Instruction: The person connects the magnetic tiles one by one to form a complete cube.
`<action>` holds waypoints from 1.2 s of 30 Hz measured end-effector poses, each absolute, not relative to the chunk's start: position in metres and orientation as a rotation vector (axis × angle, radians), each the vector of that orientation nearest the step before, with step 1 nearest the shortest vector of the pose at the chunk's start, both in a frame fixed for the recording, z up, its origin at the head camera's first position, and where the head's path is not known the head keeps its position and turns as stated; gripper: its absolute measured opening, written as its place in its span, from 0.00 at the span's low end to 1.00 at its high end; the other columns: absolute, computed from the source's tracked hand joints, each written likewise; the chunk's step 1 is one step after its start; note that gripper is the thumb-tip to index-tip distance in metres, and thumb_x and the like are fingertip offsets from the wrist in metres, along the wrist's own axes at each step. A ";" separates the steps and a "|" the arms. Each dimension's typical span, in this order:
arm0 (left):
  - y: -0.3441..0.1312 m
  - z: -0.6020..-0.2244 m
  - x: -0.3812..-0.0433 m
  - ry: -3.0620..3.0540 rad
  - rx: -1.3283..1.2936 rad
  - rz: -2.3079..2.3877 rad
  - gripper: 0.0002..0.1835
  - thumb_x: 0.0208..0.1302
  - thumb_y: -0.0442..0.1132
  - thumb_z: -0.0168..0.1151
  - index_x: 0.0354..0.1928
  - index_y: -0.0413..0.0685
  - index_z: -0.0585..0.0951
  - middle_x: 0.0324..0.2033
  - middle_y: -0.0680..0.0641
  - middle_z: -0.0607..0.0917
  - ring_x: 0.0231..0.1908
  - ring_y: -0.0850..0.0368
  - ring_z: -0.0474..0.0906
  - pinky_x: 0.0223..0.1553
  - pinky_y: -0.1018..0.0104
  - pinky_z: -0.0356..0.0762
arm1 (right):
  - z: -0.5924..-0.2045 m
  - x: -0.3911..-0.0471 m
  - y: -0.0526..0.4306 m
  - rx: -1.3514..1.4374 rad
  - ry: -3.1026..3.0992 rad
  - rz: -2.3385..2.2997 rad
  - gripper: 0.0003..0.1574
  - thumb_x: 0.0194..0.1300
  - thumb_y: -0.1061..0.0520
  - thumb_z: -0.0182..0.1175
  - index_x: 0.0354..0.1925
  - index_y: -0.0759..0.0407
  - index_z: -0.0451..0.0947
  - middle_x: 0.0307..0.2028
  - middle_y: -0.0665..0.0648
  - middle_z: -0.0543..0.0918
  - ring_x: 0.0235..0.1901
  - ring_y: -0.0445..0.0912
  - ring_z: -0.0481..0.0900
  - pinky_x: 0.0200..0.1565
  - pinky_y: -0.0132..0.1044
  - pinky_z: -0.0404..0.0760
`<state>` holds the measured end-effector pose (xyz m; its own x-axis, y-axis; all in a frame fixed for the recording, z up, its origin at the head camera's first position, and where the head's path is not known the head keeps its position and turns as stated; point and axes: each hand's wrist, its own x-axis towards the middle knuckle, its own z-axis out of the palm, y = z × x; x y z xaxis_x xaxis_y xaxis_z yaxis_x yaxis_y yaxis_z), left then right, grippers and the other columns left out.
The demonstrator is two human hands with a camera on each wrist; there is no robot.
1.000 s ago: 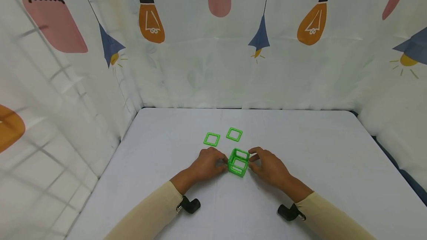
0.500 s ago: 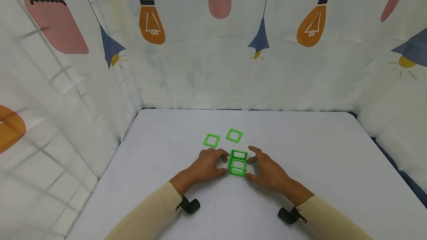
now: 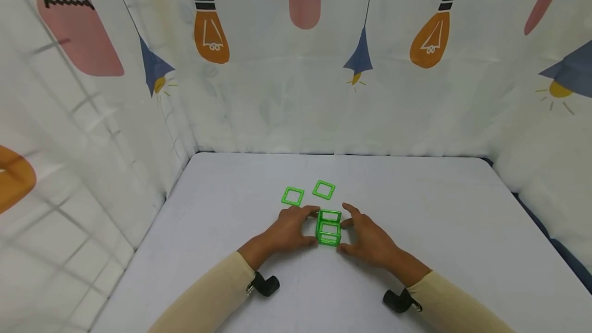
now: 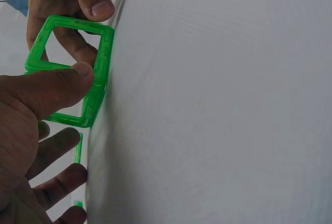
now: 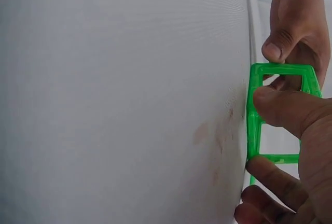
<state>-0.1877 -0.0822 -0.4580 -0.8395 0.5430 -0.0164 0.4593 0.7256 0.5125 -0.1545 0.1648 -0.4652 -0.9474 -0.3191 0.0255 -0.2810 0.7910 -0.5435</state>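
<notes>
A small open box of green see-through magnetic tiles (image 3: 330, 223) stands on the white table between both hands. My left hand (image 3: 289, 227) grips its left side, thumb at the near corner and index finger at the far corner. On the opposite side, my right hand (image 3: 372, 240) holds it with the thumb at the near right corner and a finger at the right side; its index finger sticks up free. In the left wrist view the left thumb lies across the tile box (image 4: 106, 53). The right wrist view has the right thumb over a tile frame (image 5: 253, 130).
Two loose green square tiles lie flat beyond the box, a left tile (image 3: 301, 198) and a right tile (image 3: 316, 186). A printed curtain (image 3: 277, 102) hangs behind the white table (image 3: 416, 199) and along its sides.
The box has turned slightly and now sits squarer to me. My right thumb has moved to its near corner and the right index finger has lifted off. The left fingers have closed in on it.
</notes>
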 end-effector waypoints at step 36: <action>-0.087 -0.463 -0.183 2.796 0.785 0.759 0.35 0.57 0.52 0.79 0.63 0.48 0.76 0.50 0.55 0.80 0.55 0.55 0.73 0.61 0.52 0.69 | -0.461 -0.166 0.168 -0.558 2.807 -0.877 0.55 0.63 0.63 0.71 0.78 0.58 0.52 0.55 0.47 0.85 0.65 0.51 0.74 0.64 0.52 0.71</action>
<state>-0.1826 -0.0867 -0.4632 -0.8540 0.5202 0.0015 0.4496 0.7367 0.5050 -0.1657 0.1684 -0.4606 -0.9198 -0.3913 -0.0302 -0.3045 0.7601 -0.5740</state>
